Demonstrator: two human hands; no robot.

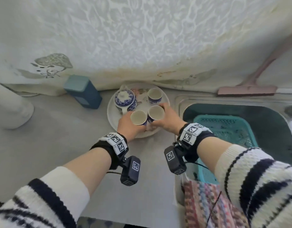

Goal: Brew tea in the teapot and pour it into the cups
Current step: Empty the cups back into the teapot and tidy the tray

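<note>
Counter (59, 137) is holding a round white plate (111, 116). Left hand (127, 127) is curling its fingers round the left cup (138, 118) at the plate's near side. Right hand (168, 117) is gripping the right cup (156, 112) just beside it. Teapot (124, 100) is sitting behind them, with the third cup (154, 95) near it.

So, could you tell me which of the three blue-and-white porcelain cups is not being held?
The far cup, right of the blue-and-white teapot; the left hand grips the near-left cup, the right hand the near-right cup.

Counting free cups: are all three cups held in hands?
No: the left hand holds the near-left cup, the right hand the near-right cup, and the far cup stands untouched on the plate.
</note>
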